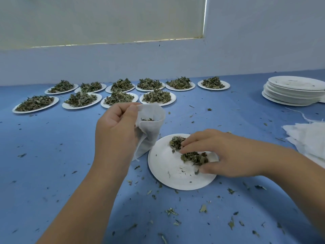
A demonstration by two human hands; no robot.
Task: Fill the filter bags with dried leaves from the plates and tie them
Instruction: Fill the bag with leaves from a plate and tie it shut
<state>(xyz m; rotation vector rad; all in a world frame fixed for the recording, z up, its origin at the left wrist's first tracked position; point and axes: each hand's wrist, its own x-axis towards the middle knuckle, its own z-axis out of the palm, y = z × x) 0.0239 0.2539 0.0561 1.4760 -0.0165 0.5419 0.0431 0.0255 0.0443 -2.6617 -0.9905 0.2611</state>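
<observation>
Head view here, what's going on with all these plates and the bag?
A person is filling a white filter bag with dried leaves. The left grip holds the bag open, a few leaves already inside. The right grip gathers the leaves left on the near plate. Ten heaped plates wait behind, with a stack of empty plates and a pile of spare bags at the right.

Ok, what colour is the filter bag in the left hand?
White; the filter bag shows best in the head view.
</observation>
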